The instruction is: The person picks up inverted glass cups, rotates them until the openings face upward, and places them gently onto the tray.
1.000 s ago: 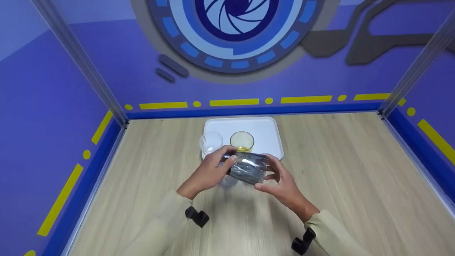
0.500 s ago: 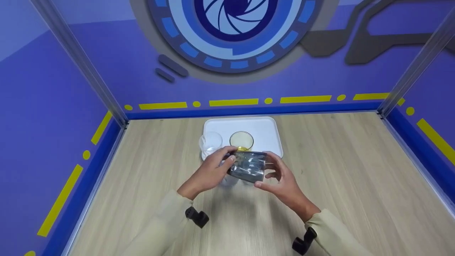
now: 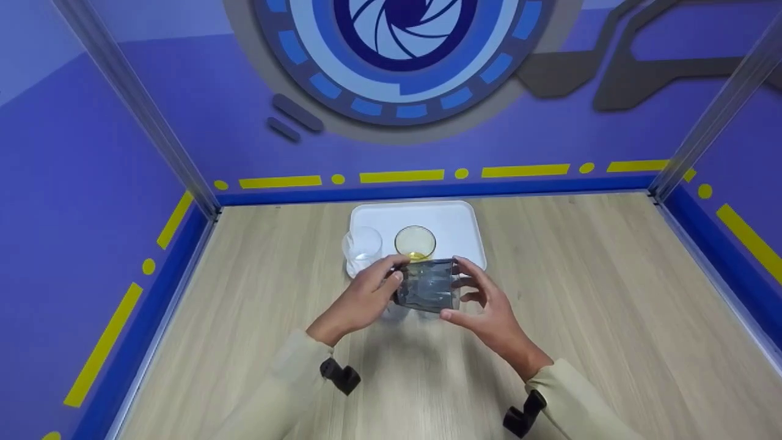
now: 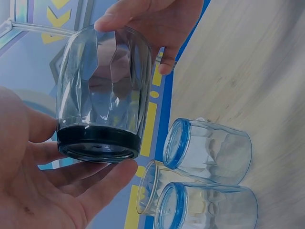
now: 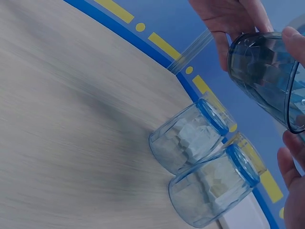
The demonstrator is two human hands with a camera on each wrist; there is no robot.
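A dark grey faceted drinking glass (image 3: 426,285) is held on its side in the air between both hands. At its thick base, the left hand (image 3: 363,299) grips with the fingers and thumb. The right hand (image 3: 492,308) holds the rim end, thumb below and fingers above in the head view. The left wrist view shows the left hand's fingers (image 4: 109,186) bent around the dark base. Below the grey glass, two bluish faceted glasses (image 5: 186,138) stand upside down on the table, mostly hidden behind it in the head view.
A white tray (image 3: 455,223) lies near the back wall. On it stands a yellow-tinted glass (image 3: 415,239), with clear vessels (image 3: 363,245) at the tray's left edge. Purple-blue panels (image 3: 519,143) wall in the wooden table (image 3: 580,275) at the back and both sides.
The grey glass has turned a little in the hands and sits more level, its bright highlights fading. Both hands have barely shifted.
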